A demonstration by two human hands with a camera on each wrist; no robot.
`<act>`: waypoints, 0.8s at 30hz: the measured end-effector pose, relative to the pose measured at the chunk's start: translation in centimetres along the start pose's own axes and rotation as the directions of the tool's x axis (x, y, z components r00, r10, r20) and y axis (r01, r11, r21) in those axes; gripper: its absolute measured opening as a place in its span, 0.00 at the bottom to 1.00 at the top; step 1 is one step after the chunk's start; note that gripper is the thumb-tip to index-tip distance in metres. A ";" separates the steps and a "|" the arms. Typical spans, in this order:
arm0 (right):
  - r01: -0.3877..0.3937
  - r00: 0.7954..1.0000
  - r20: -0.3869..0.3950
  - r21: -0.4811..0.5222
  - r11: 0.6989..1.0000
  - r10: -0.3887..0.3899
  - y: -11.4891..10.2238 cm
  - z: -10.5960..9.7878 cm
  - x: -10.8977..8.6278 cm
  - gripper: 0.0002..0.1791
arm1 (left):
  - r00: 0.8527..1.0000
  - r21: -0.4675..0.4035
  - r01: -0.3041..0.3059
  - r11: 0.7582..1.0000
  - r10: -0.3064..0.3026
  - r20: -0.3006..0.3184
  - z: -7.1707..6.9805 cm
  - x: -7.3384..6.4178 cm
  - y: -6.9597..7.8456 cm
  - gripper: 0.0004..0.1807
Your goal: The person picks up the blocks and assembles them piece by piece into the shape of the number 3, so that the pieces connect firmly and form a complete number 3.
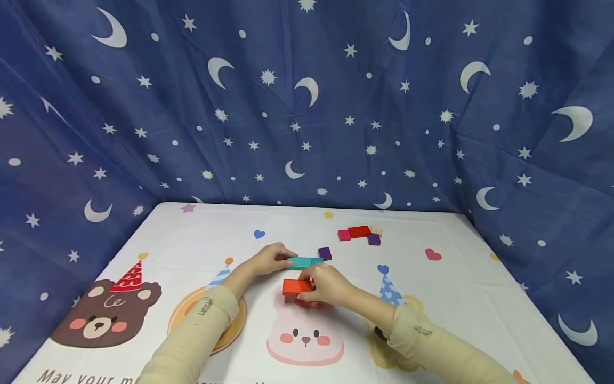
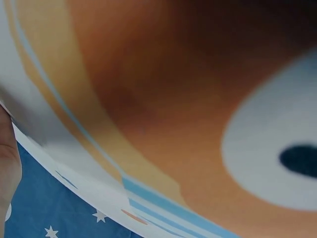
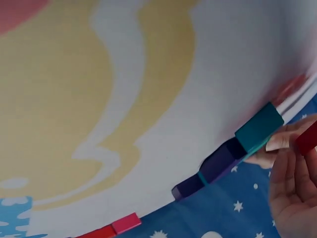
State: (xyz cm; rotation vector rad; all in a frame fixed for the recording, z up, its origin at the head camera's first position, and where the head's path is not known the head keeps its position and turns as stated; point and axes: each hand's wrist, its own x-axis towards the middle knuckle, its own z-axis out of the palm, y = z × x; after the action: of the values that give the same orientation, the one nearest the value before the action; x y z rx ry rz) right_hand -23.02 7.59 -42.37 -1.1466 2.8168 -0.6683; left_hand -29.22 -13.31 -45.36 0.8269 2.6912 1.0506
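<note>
My right hand (image 1: 331, 285) pinches an orange-red block (image 1: 295, 287) between thumb and fingers, above the printed rabbit. In the right wrist view only part of this red block (image 3: 308, 139) shows, at the right edge. Just behind it, my left hand (image 1: 271, 260) grips the left end of a teal block (image 1: 299, 263) with thumb and fingertips. A blue block (image 1: 317, 261) adjoins the teal one on its right. Behind the blue block's right end sits a small purple block (image 1: 324, 253). The left wrist view shows only a sliver of the left hand (image 2: 9, 158).
Farther back to the right, a pink block (image 1: 344, 235), a red block (image 1: 359, 231), a cream block (image 1: 376, 230) and another purple block (image 1: 374, 239) lie together. A printed white cloth (image 1: 412, 224) covers the table. A blue star-patterned curtain (image 1: 336, 106) hangs behind it.
</note>
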 end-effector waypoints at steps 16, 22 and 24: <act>0.082 0.996 0.047 -0.205 0.975 -0.074 -0.3 1.7 0.4 0.18 | 1.000 -0.013 0.009 1.000 -0.009 0.004 -0.1 0.1 -0.1 0.15; 0.064 0.993 0.111 -0.184 0.981 -0.044 0.2 1.1 0.2 0.19 | 1.000 -0.013 0.004 1.000 -0.004 0.009 0.0 0.1 -0.2 0.15; 0.049 0.992 0.126 -0.178 0.983 -0.027 0.4 0.9 0.1 0.18 | 1.000 -0.009 0.010 1.000 -0.010 0.010 0.0 0.1 -0.2 0.15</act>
State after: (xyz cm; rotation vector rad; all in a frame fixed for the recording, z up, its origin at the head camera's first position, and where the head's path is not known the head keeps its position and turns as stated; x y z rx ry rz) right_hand -23.23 7.44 -43.29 -1.2248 2.8036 -0.3347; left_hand -29.45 -13.39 -45.52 0.8135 2.6778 1.0527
